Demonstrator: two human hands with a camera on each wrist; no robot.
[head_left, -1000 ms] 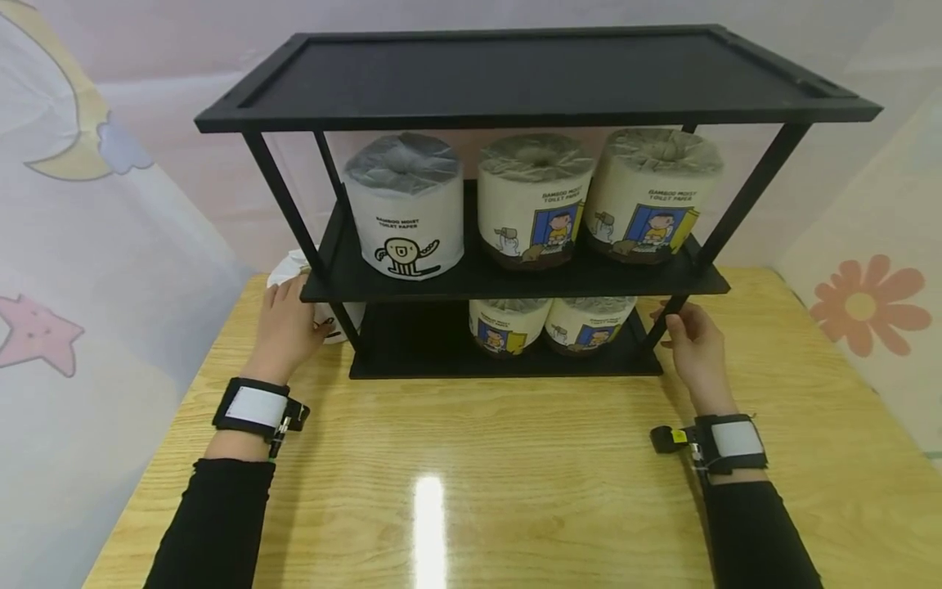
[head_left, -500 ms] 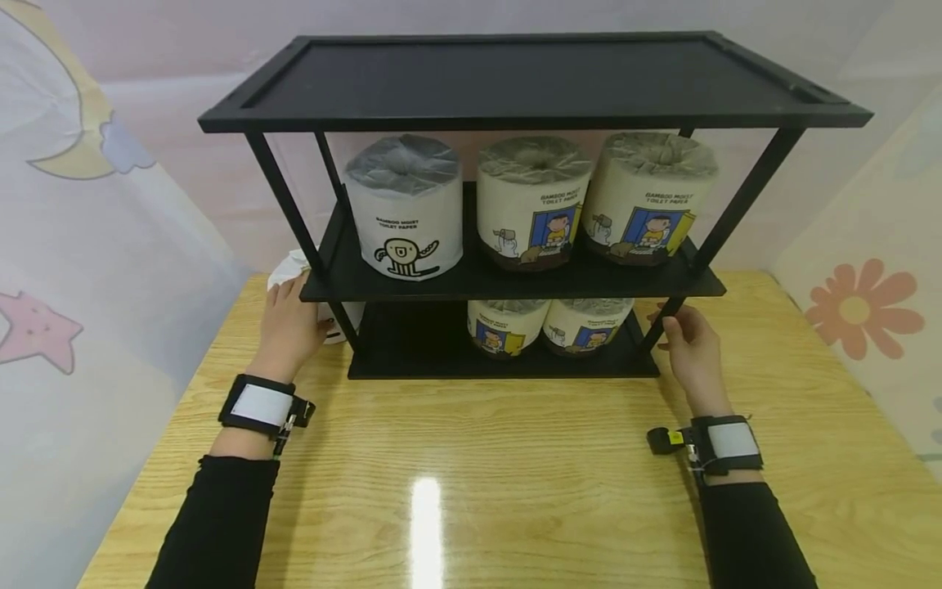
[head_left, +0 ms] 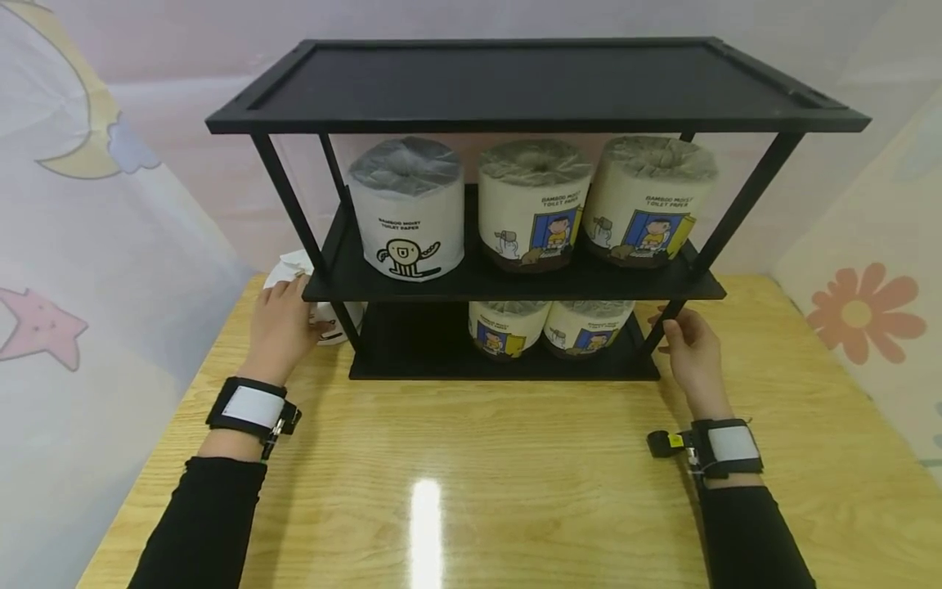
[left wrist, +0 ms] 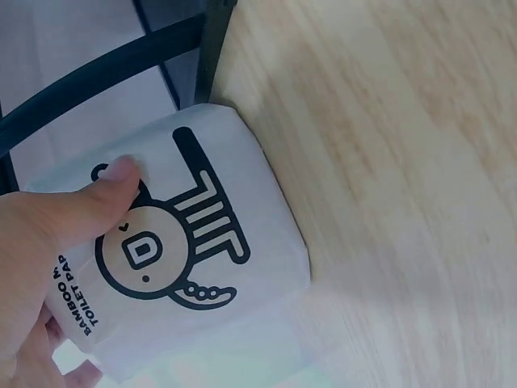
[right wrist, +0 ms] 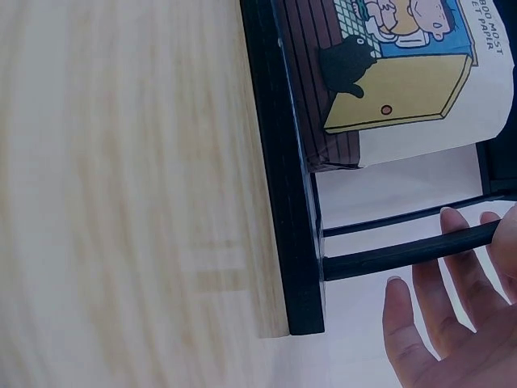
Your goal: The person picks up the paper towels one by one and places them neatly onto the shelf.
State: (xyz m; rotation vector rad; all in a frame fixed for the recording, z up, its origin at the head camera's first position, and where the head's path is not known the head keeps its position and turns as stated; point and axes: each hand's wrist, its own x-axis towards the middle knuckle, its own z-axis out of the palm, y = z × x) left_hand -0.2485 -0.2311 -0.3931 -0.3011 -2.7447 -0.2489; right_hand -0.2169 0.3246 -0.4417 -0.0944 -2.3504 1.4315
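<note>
My left hand (head_left: 278,327) grips a white wrapped toilet roll (left wrist: 170,234) just outside the rack's left side. Its thumb lies over the printed cartoon figure, and some fingertips show at the roll's other edge. In the head view the left front post and the middle shelf partly cover this roll. On the other side, my right hand (head_left: 694,348) holds the right front post (right wrist: 412,250) of the black rack (head_left: 515,286), fingers behind it and thumb in front. Two cream toilet rolls (head_left: 504,331) stand on the bottom shelf, toward its right.
The middle shelf bears a white roll (head_left: 405,213) on the left and two cream rolls (head_left: 533,209) to its right. Above them is the rack's top panel (head_left: 530,82). The wooden table (head_left: 515,474) extends in front, and a patterned backdrop (head_left: 861,204) surrounds it.
My left hand and wrist have shifted slightly left, still holding the white toilet roll. The right hand stays at the post, and the rolls on the rack keep their places.
</note>
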